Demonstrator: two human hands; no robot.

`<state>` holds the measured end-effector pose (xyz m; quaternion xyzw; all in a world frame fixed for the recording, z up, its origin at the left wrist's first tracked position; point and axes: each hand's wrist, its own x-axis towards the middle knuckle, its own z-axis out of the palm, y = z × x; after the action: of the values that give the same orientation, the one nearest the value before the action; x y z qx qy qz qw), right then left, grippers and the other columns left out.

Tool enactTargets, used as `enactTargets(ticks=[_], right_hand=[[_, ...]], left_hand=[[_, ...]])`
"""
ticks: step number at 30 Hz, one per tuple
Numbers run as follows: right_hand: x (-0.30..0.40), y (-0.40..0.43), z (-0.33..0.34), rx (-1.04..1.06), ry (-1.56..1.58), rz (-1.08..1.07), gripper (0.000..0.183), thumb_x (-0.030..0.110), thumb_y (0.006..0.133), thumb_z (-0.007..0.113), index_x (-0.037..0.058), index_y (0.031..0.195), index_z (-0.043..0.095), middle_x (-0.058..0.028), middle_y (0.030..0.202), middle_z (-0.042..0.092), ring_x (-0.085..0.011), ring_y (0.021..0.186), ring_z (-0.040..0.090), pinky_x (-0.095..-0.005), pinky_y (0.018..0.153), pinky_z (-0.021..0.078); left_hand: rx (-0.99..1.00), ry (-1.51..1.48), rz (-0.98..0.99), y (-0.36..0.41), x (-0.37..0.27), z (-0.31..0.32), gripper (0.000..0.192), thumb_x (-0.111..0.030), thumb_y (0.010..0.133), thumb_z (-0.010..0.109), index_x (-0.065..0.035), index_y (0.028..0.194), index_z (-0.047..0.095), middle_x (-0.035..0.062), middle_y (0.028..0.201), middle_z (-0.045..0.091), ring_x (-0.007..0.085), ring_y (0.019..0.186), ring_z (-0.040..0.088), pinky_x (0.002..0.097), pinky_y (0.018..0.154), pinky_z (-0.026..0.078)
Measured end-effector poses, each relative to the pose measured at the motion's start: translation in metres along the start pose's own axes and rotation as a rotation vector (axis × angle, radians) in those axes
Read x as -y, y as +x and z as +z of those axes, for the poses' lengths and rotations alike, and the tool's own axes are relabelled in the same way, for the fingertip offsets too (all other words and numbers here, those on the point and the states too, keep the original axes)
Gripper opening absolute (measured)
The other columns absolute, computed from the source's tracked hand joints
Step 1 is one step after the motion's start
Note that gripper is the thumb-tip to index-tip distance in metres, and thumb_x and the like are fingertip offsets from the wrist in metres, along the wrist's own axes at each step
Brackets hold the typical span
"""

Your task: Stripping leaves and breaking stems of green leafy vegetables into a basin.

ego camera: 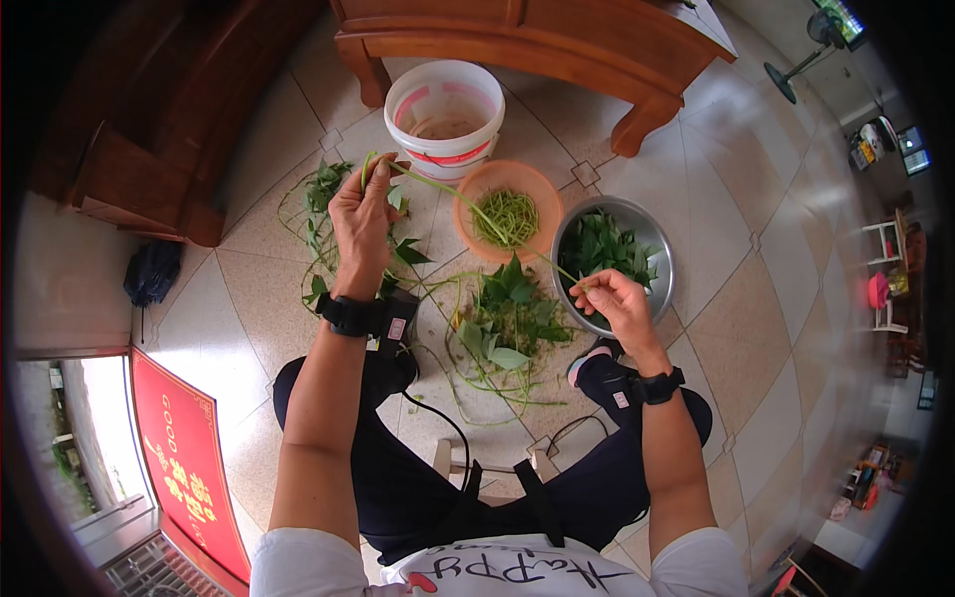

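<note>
A long green vine stem (477,211) stretches between my two hands. My left hand (367,216) grips one end near the white bucket, fingers closed on it. My right hand (613,302) pinches the other end at the near edge of a steel bowl (668,287). Green leaves (606,248) fill part of that bowl. An orange plastic basket (550,195) holds cut green stems (507,218); the held stem passes above it. Leafy vines (515,298) lie on the tiled floor between my feet, and more vines (321,194) are spread beyond my left wrist.
The white plastic bucket (445,153) stands behind the basket. A wooden table (507,37) with carved legs is at the far side, wooden furniture (142,186) at the left. A folded umbrella (153,272) and red mat (186,455) lie left. A stool (444,457) shows between my legs.
</note>
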<state>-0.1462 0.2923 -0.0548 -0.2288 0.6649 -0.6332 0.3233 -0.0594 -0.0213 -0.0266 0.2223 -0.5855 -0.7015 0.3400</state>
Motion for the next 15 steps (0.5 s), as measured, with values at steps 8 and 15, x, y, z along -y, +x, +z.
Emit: enactTargets(ticks=[8,15], right_hand=[[-0.0001,-0.0032,-0.005,0.002,-0.002,0.016,0.016,0.013,0.087,0.052,-0.0011,0.095,0.054,-0.0092,0.092,0.063,-0.01,0.076,0.058,-0.022,0.066,0.045],[-0.0003,-0.0081,-0.0089,0.037,-0.056,0.072,0.015,0.012,0.087,0.051,-0.0011,0.094,0.053,-0.0099,0.091,0.061,-0.0109,0.075,0.054,-0.0231,0.067,0.0444]], left_hand=[[-0.022,-0.025,0.013,0.0055,0.0008,-0.0068,0.022,-0.022,0.089,0.053,-0.0052,0.1,0.062,0.0023,0.089,0.064,0.0,0.053,0.039,0.0155,0.045,0.034],[-0.029,-0.029,0.02,0.0063,-0.0025,-0.0089,0.022,-0.021,0.089,0.052,-0.0056,0.102,0.062,0.0028,0.092,0.064,-0.0002,0.05,0.033,0.0154,0.047,0.034]])
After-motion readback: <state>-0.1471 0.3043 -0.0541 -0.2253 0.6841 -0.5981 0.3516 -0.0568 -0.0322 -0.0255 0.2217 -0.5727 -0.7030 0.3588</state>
